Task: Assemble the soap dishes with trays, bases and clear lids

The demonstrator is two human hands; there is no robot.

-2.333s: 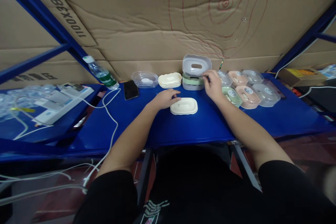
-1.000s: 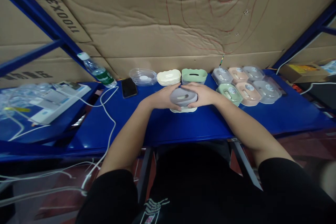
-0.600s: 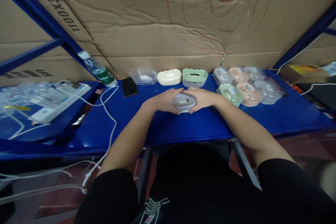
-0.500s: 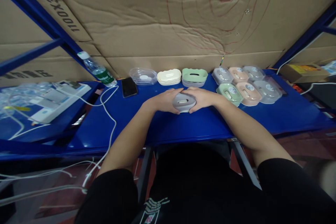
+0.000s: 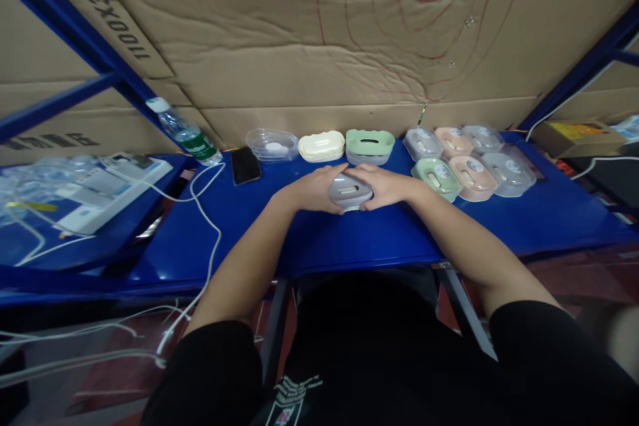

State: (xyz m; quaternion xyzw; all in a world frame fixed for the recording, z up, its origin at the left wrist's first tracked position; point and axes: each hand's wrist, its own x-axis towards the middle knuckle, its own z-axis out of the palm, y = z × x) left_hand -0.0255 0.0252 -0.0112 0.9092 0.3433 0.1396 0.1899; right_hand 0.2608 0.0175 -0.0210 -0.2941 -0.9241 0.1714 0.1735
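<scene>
Grip: While the grey, oval, slotted plastic shell [image 5: 351, 200] sits on the blue counter [image 5: 309, 239] before the person, the left hand [image 5: 315, 190] and right hand [image 5: 383, 185] are clamped around its opposite ends.
Pale rim: A sliver of cream plastic base [image 5: 353, 208] shows under the near edge; whether the shell is fully seated cannot be told. Pressing both ends down evenly should suit best.
Slot: A pale strip shows through; keeping it centred would probably keep the parts aligned.
Thin wall: It likely flexes, so a light squeeze is wiser.
Green, wavy-edged plastic shell [image 5: 370, 145]: It stands just behind; elbows low, fingers clear.
</scene>
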